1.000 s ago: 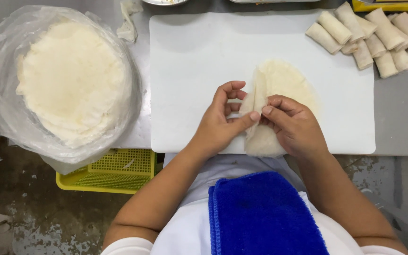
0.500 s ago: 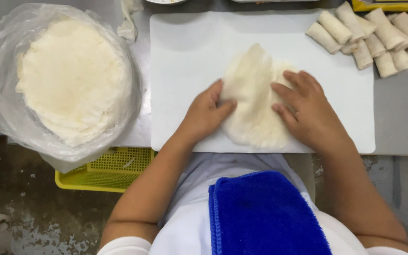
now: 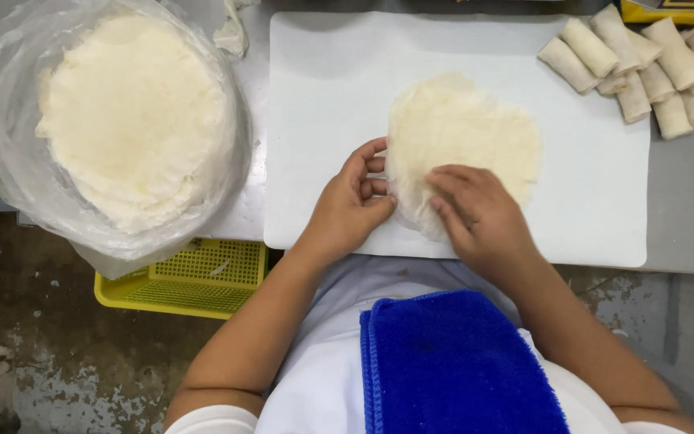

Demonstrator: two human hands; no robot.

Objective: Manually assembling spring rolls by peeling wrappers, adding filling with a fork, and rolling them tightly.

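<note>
Here a thin, pale, roughly round sheet of dough wrapper [image 3: 463, 145] is spread flat on the white rectangular cutting board [image 3: 323, 96], just ahead of both hands and a bit right of the board's centre. The sheet lies directly in front of the hands; no strong long axis is seen, tho it is slightly wider L-to-R than front-to-back, w/ an uneven near-left edge. The right hand [image 3: 479, 217] is the closer one: it is laid palm-down on the near part of the sheet, fingers spread and flat, nothing gripped. The left hand [image 3: 351, 209] is set at the sheet's left edge, fingers loosely curled, fingertips touching or pinching that edge; whether the edge is actually gripped cannot be told. The wrapper looks soft, floury and semi-translucent, w/ a faintly mottled surface. To the left, well apart, a stack of similar pale round wrappers [image 3: 134, 120] is held in a clear plastic bag [image 3: 10, 177]. At the far right corner a pile of finished rolled-up pale rolls [image 3: 644, 68] is seen. A yellow perforated plastic basket [image 3: 194, 281] sits below the table edge, and a blue terry towel [image 3: 451, 370] is draped over the person's lap.
</note>
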